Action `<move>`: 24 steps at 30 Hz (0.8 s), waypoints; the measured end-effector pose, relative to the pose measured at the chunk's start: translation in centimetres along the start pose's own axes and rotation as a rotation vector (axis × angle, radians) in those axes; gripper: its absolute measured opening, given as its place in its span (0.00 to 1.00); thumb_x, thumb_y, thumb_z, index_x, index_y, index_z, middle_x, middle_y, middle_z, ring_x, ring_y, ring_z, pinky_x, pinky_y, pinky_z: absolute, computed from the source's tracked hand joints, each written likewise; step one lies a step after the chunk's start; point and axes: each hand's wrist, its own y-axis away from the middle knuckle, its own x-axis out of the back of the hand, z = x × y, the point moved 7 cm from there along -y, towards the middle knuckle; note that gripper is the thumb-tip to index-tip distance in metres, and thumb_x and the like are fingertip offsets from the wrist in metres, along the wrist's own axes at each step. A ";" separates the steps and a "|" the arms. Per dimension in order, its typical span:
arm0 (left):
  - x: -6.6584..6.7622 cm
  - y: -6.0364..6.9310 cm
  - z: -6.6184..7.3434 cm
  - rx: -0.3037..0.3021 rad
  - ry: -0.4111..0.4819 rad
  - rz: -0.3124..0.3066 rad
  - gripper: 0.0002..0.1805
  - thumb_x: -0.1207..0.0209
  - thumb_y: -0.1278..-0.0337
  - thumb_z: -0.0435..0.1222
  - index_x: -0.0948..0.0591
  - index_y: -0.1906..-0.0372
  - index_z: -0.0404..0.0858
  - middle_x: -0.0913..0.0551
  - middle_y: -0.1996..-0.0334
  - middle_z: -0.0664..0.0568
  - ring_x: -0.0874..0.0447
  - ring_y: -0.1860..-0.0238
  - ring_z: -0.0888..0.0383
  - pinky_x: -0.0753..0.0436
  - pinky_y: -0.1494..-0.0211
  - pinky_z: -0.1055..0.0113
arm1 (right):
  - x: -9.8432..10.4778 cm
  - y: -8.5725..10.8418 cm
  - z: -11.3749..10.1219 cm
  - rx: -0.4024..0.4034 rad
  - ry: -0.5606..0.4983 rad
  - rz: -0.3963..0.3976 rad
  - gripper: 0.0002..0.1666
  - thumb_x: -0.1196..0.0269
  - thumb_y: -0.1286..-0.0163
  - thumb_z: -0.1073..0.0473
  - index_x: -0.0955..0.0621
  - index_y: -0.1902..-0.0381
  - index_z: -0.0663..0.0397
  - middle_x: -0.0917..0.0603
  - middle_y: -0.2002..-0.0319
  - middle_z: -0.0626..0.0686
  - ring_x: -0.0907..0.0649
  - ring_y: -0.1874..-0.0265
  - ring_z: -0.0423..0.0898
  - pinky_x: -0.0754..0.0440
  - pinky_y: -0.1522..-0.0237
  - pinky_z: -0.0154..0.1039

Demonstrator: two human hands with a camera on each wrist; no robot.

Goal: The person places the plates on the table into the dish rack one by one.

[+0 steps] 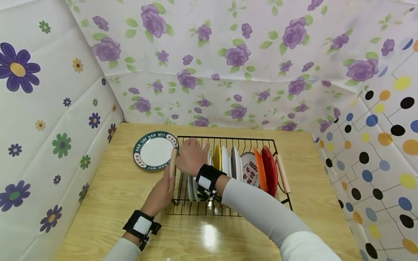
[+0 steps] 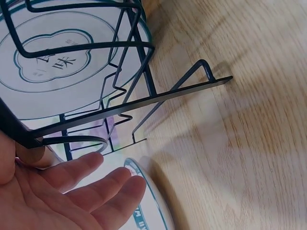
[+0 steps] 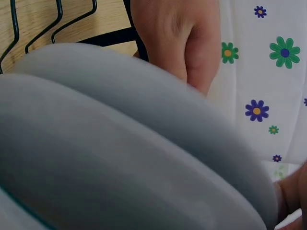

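Note:
A black wire dish rack [image 1: 225, 138] with wooden handles stands on the table, holding several upright plates. My left hand [image 1: 160, 194] holds the left wooden handle [image 1: 173, 163] between thumb and fingers; its other fingers [image 2: 115, 194] stretch out below in the left wrist view. Over the rack's left end, my right hand [image 1: 192, 156] pinches the rim of a white plate [image 3: 211, 120], whose edge meets its fingers at the right of the right wrist view. Another white plate [image 3: 105, 153] stands beside it. The right forearm hides part of the rack.
A white plate with a green lettered rim [image 1: 156, 168] lies flat left of the rack. Farther right in the rack stand a yellow plate [image 1: 217, 156], an orange plate [image 1: 260, 168] and red plates [image 1: 269, 170]. Patterned cloth walls [image 1: 209, 65] enclose the wooden table [image 1: 107, 203].

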 end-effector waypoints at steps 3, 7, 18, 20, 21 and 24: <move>-0.1 -0.3 0.1 0.009 -0.001 -0.011 0.35 0.63 0.13 0.39 0.60 0.16 0.30 0.31 0.72 0.48 0.31 0.78 0.56 0.28 0.75 0.63 | 0.3 0.1 0.3 0.024 -0.018 -0.016 0.23 0.48 0.25 0.58 0.21 0.38 0.64 0.22 0.32 0.64 0.27 0.26 0.61 0.52 0.22 0.77; -0.4 -0.6 0.3 0.020 0.016 -0.018 0.35 0.63 0.13 0.39 0.61 0.16 0.30 0.30 0.73 0.47 0.31 0.78 0.56 0.27 0.74 0.63 | 1.6 1.4 1.1 0.045 -0.158 -0.033 0.30 0.48 0.23 0.56 0.28 0.27 0.61 0.28 0.25 0.62 0.32 0.23 0.59 0.51 0.21 0.74; 0.1 -0.8 0.6 0.018 0.021 -0.009 0.36 0.64 0.13 0.42 0.61 0.16 0.31 0.30 0.77 0.49 0.32 0.82 0.58 0.28 0.78 0.64 | 12.0 15.3 16.5 -0.117 -0.603 0.484 0.39 0.47 0.19 0.57 0.45 0.16 0.49 0.44 0.16 0.56 0.44 0.17 0.57 0.47 0.18 0.64; 0.4 -0.7 0.3 0.008 0.021 -0.016 0.36 0.64 0.13 0.44 0.58 0.15 0.33 0.26 0.73 0.46 0.29 0.79 0.57 0.27 0.76 0.64 | 12.3 17.5 21.0 -0.198 -0.553 0.571 0.37 0.49 0.18 0.57 0.44 0.16 0.52 0.42 0.17 0.59 0.42 0.17 0.61 0.45 0.20 0.68; 0.7 -0.6 0.1 0.005 0.025 -0.011 0.35 0.63 0.13 0.46 0.55 0.15 0.33 0.22 0.70 0.43 0.28 0.78 0.55 0.26 0.74 0.63 | 11.8 18.3 23.2 -0.244 -0.527 0.580 0.37 0.51 0.17 0.55 0.45 0.16 0.53 0.41 0.17 0.61 0.42 0.18 0.63 0.43 0.21 0.69; 2.3 -0.6 -1.1 0.001 0.016 0.055 0.33 0.62 0.14 0.48 0.42 0.18 0.31 0.15 0.51 0.31 0.14 0.62 0.43 0.14 0.58 0.51 | 8.5 19.6 29.0 -0.336 -0.486 0.466 0.39 0.56 0.14 0.49 0.50 0.15 0.59 0.46 0.17 0.68 0.44 0.19 0.70 0.42 0.25 0.73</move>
